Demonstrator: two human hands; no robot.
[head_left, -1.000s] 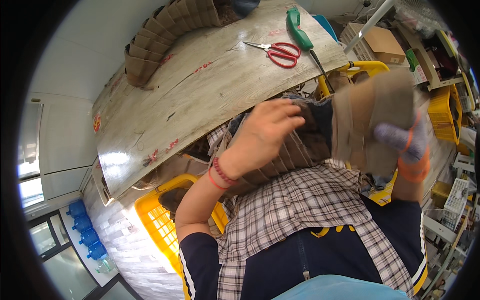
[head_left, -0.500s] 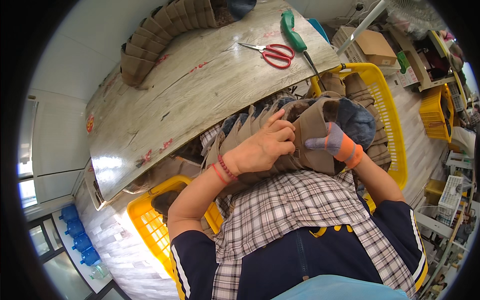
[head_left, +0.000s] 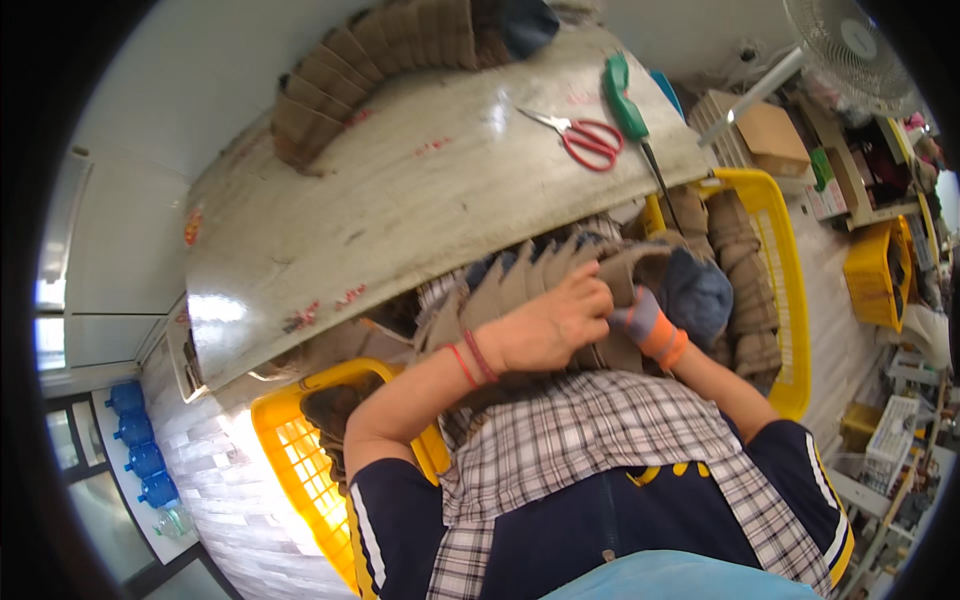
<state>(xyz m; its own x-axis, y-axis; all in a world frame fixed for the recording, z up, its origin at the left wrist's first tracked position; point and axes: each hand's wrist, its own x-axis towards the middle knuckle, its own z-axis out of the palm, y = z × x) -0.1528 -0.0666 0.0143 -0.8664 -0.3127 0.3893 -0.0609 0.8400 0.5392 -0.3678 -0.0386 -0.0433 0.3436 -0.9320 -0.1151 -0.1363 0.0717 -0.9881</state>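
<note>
Across my lap lies a long row of nested brown fabric pieces point(head_left: 510, 285) with dark, fuzzy linings, and a rounded blue piece point(head_left: 697, 295) sits at its right end. My bare left hand point(head_left: 560, 318) is closed at the upper edges of the pieces near that end, with its fingers curled over one brown piece. Beside it, my right hand point(head_left: 652, 330), in a grey and orange glove, grips the brown fabric just below the blue piece. Its fingertips are partly hidden by the fabric.
Ahead is a worn table point(head_left: 400, 210) bearing red-handled scissors point(head_left: 590, 143), a green-handled tool point(head_left: 625, 100) with a thin dark shaft, and another curved brown stack point(head_left: 370, 70). Yellow baskets stand at right point(head_left: 790, 300) and left point(head_left: 300, 440). A fan point(head_left: 850, 50) is at the far right.
The view has shifted, so the table and tools appear lower and farther right. Both hands stay on the brown pieces, and my left hand has drawn nearer the gloved right one.
</note>
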